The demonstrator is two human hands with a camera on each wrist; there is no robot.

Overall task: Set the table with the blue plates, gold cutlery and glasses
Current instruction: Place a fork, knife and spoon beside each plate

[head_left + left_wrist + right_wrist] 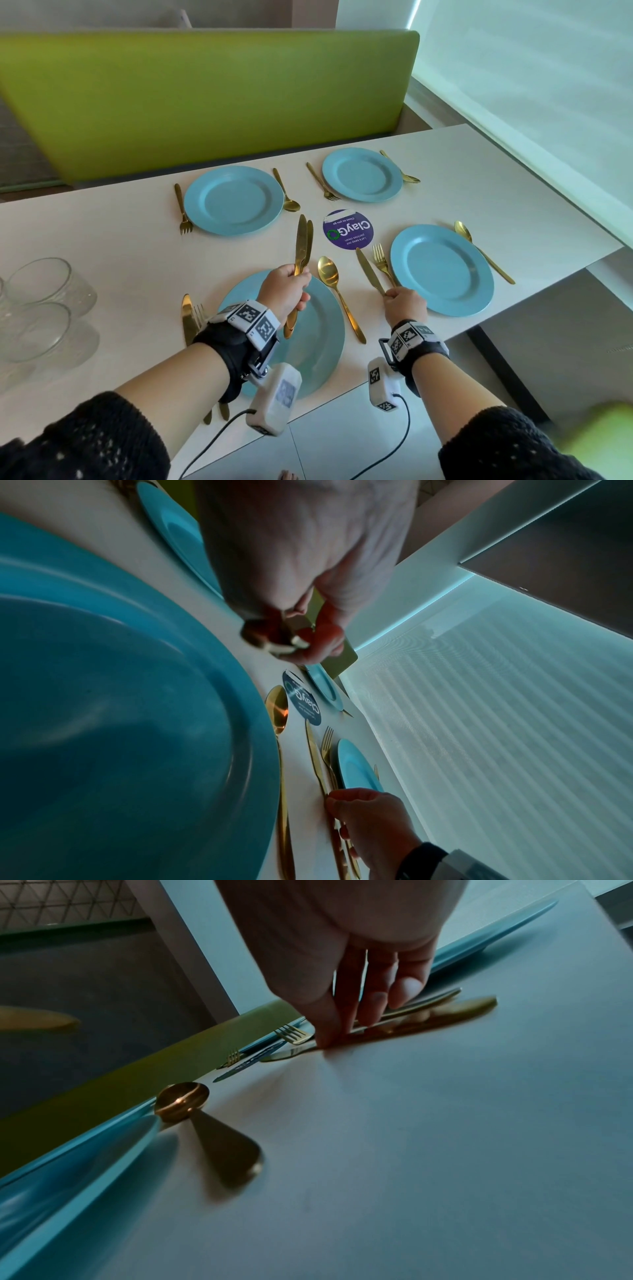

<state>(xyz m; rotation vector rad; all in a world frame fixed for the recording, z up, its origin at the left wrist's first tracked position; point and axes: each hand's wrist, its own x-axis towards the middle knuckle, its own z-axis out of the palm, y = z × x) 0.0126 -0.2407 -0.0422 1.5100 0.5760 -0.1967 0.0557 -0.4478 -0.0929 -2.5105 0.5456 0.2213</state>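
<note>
Several blue plates lie on the white table (102, 246). My left hand (297, 286) grips two gold knives (302, 240) by their handles, blades pointing away, above the near-left plate (325, 346). In the left wrist view the left hand (308, 634) is curled round the handle ends. My right hand (394, 295) pinches the handle of a gold knife (368, 270) that lies flat on the table beside a fork (381, 262), left of the near-right plate (442, 270). In the right wrist view the right hand (356, 1015) has its thumb and fingertips on that knife (445, 1012).
A gold spoon (330, 274) lies between the two near plates. The far-left plate (234, 200) and far-right plate (362, 174) each have a fork and a spoon. Clear glasses (44, 284) stand at the left. A purple sticker (347, 229) marks the middle. A green bench back (205, 99) runs behind.
</note>
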